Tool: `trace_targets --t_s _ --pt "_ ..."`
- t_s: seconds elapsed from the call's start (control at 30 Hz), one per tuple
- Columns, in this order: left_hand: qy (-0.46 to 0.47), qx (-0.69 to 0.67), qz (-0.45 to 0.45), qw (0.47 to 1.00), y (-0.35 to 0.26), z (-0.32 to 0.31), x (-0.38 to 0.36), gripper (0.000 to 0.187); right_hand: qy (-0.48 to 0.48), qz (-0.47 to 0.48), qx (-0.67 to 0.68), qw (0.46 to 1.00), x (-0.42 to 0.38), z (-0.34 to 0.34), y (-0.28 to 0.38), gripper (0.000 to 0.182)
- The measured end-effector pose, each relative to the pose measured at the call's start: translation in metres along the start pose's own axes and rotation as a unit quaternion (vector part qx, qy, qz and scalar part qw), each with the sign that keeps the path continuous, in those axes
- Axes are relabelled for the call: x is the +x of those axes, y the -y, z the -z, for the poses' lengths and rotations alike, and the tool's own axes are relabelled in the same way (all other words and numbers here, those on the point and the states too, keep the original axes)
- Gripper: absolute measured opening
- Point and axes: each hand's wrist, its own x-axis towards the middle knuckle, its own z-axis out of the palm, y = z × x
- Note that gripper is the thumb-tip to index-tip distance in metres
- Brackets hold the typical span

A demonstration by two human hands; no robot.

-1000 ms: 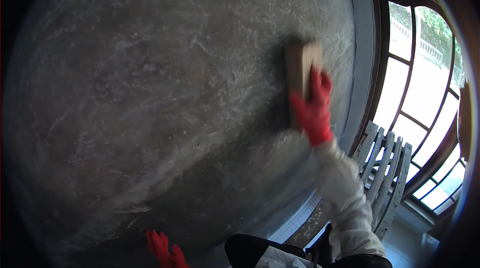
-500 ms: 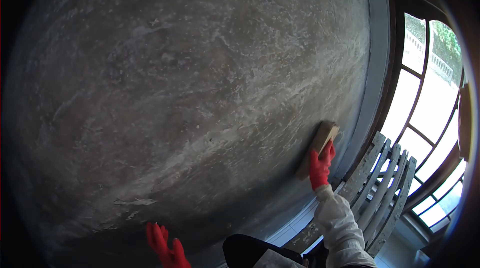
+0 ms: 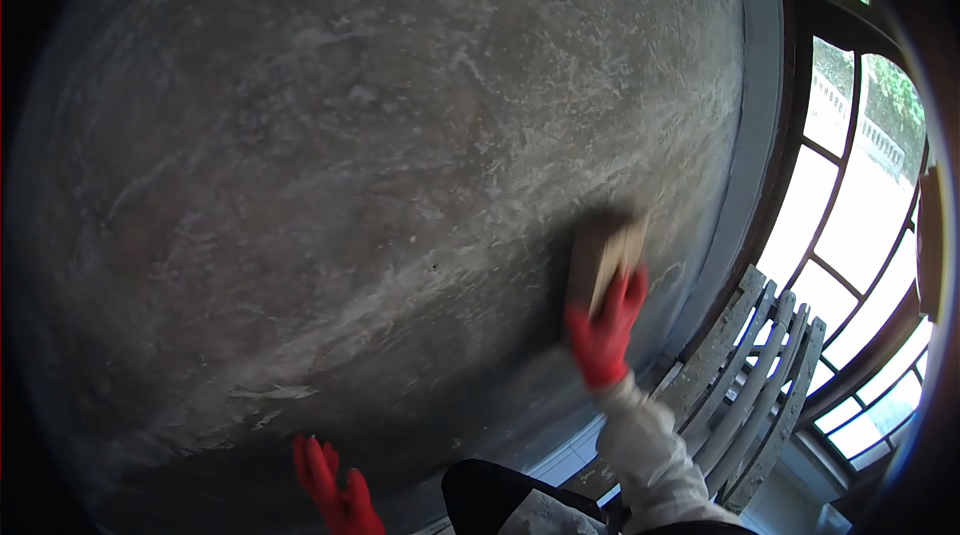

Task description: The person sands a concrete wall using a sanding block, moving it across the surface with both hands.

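My right hand (image 3: 607, 330), in a red glove, is closed around a pale wooden block (image 3: 600, 260). The block is held against the rough grey wall (image 3: 400, 135), its long side running up and down, and its upper end is blurred by motion. Patchy white scuffs and flaking marks spread over the wall's surface. Low on the left, my left hand (image 3: 335, 490), gloved in red too, is raised near the wall with its fingers apart and nothing in it.
To the right, a slatted wooden bench or platform (image 3: 750, 385) stands below a dark-framed window (image 3: 845, 165). A grey trim strip (image 3: 757, 115) borders the wall. My dark-clothed knee (image 3: 490, 500) shows at the bottom.
My right hand has moved left and slightly up along the wall with the wooden block. My left hand has stayed nearly in place, still open.
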Motion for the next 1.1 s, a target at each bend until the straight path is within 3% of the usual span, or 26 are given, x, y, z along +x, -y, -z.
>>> trace_targets --t_s 0.07,0.1,0.17,0.23,0.4,0.5,0.6,0.67,0.73,0.8,0.9,0.97,1.0,1.03,1.07,1.1 --pt "0.014 -0.045 0.019 0.999 -0.002 -0.001 -0.003 0.059 0.064 -0.009 0.027 0.998 -0.118 0.001 -0.02 0.107" --pt "0.01 -0.045 0.013 0.999 -0.002 -0.002 -0.003 0.059 0.105 -0.014 0.044 0.993 -0.129 0.006 -0.008 0.107" --pt "0.015 -0.061 0.012 0.998 -0.001 0.0 -0.005 0.06 0.089 -0.042 0.048 0.994 -0.132 -0.005 0.0 0.104" --pt "0.02 -0.073 0.027 0.997 -0.001 0.004 -0.009 0.059 0.053 -0.078 0.044 0.994 -0.097 -0.003 0.031 0.098" --pt "0.015 -0.055 0.03 0.998 0.013 0.004 -0.01 0.059 -0.028 0.042 0.082 0.995 0.09 0.016 0.136 0.096" --pt "0.009 0.001 0.013 1.0 0.007 0.006 -0.009 0.058 -0.044 0.068 0.073 0.994 0.113 0.015 0.161 0.096" --pt "-0.005 -0.055 0.018 0.998 0.004 0.004 -0.01 0.055 -0.025 0.071 0.071 0.995 0.046 0.006 0.142 0.097" --pt "-0.021 -0.253 0.086 0.963 0.001 0.001 -0.005 0.064 -0.005 0.062 0.056 0.997 -0.042 -0.005 0.111 0.096" --pt "-0.056 -0.252 0.087 0.962 -0.002 -0.003 -0.008 0.059 0.036 0.059 0.099 0.993 -0.128 -0.013 0.075 0.095" --pt "-0.086 -0.251 0.079 0.961 -0.001 -0.001 -0.01 0.054 0.057 0.071 0.094 0.991 -0.135 -0.004 0.07 0.092" --pt "-0.026 -0.143 0.029 0.989 0.003 0.011 -0.018 0.049 0.048 0.094 0.1 0.989 -0.075 -0.002 0.106 0.092" --pt "-0.044 0.127 -0.114 0.984 0.008 0.015 -0.017 0.043 0.0 0.1 0.093 0.991 0.006 0.002 0.156 0.096" --pt "-0.048 0.131 -0.109 0.984 -0.002 0.019 -0.016 0.043 -0.006 0.099 0.109 0.989 0.045 0.006 0.18 0.097" --pt "-0.03 -0.038 0.002 0.999 -0.018 0.024 -0.012 0.041 -0.014 0.1 0.108 0.989 0.077 0.009 0.2 0.099" --pt "-0.014 -0.208 0.112 0.972 -0.027 0.029 -0.01 0.04 -0.023 0.096 0.095 0.991 0.099 0.009 0.214 0.099" --pt "-0.02 -0.206 0.118 0.971 -0.027 0.032 -0.011 0.04 -0.023 0.087 0.093 0.992 0.109 0.01 0.221 0.099"
